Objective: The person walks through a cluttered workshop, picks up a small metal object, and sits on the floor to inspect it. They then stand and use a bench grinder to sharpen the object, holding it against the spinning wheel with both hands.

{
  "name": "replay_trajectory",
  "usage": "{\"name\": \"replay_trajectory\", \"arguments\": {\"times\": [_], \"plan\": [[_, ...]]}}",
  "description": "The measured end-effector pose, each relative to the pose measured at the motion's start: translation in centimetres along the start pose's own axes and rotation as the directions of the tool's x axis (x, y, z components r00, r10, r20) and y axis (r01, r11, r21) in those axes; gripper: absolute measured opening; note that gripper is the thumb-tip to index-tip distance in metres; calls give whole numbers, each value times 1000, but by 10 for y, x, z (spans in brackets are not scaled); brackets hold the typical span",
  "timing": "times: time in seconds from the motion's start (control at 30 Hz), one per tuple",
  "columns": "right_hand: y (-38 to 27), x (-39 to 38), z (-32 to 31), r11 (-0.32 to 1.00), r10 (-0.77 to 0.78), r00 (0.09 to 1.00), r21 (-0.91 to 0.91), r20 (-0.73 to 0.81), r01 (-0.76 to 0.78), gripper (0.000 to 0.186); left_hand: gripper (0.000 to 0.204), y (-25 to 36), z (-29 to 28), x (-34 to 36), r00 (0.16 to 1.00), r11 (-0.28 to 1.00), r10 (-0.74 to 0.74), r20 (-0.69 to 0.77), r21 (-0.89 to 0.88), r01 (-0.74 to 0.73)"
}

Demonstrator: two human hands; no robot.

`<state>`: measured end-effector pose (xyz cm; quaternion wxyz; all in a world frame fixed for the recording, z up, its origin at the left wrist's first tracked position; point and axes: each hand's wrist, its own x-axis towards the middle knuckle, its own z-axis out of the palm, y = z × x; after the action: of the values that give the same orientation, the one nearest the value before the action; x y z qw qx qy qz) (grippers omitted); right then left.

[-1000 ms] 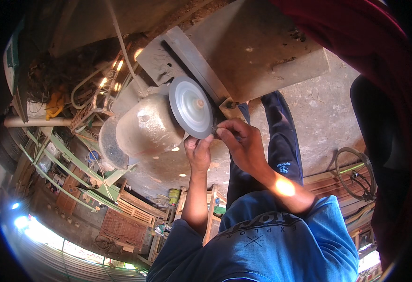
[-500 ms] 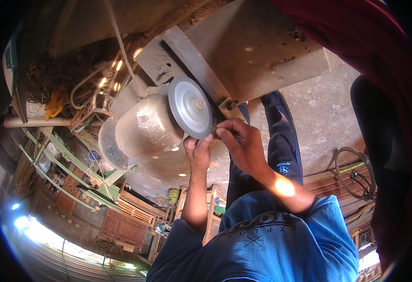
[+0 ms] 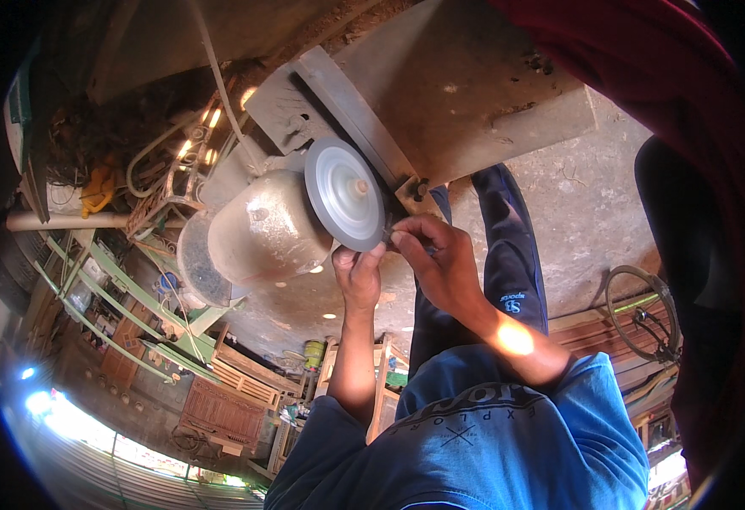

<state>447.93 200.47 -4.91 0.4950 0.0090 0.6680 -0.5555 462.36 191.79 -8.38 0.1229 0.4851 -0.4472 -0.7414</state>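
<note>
A grey grinding wheel point(image 3: 337, 200) sits on the end of a dusty, rounded motor point(image 3: 269, 223). At the wheel's lower edge, both of my hands meet around a small dark piece point(image 3: 388, 231), too small and too covered to name. My left hand point(image 3: 360, 276) is closed, thumb and fingers pinched together just under the rim. On the right side of the rim, my right hand point(image 3: 442, 259) pinches with thumb and bent forefinger. Its fingertips are close to those of the left. Whether the wheel is spinning I cannot tell.
A metal angle bar point(image 3: 359, 123) runs close along the wheel's right side, with a bolt point(image 3: 421, 188) at its near end. Beyond it lies a brown metal sheet point(image 3: 449, 93). Green metal framing point(image 3: 147, 306) stands at left. A bicycle wheel point(image 3: 642, 314) is at right.
</note>
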Motion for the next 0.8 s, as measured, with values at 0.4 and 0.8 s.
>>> {"name": "replay_trajectory", "arguments": {"times": [0.4,0.8], "plan": [[2,2,2,999,-18,1000,37,-5,18,14,38,0,1,1,1000,1000,-2,-11,-9,2],[3,1,-1,999,-45,999,-19,11,45,14,44,-2,-1,0,1000,1000,1,-4,1,-1]]}}
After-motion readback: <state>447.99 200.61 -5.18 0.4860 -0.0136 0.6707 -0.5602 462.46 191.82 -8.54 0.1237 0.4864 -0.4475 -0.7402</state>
